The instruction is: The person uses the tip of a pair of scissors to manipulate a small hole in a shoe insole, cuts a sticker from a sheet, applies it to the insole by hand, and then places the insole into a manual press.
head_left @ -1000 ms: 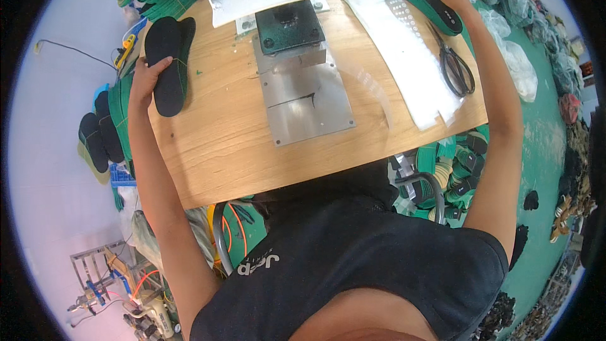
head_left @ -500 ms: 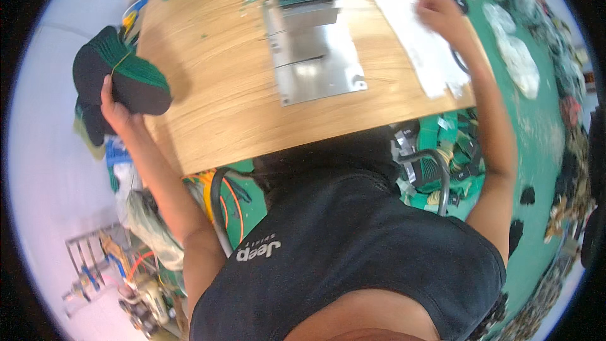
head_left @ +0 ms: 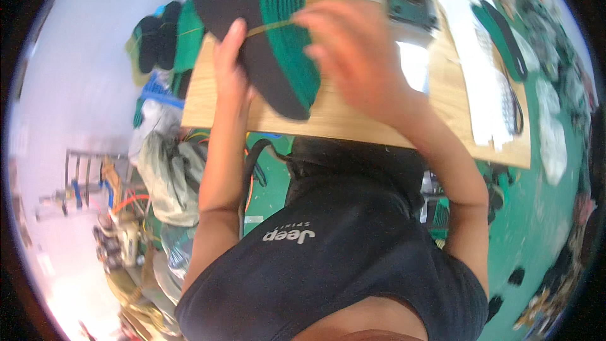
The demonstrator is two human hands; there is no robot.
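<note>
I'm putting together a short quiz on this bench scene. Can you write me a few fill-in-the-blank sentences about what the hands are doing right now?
1. The left hand grips a bundle of insoles that are black and ____.
2. A thin ____ band runs around the bundle.
3. The right hand pinches that ____.
4. The bundle is held above a ____ table.

Missing words: green; rubber; band; wooden

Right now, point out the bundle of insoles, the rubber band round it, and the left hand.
bundle of insoles [head_left: 278, 31], head view, green stacked edges
rubber band [head_left: 271, 27], head view, stretched strand across the bundle
left hand [head_left: 230, 66], head view, back of the hand
</note>
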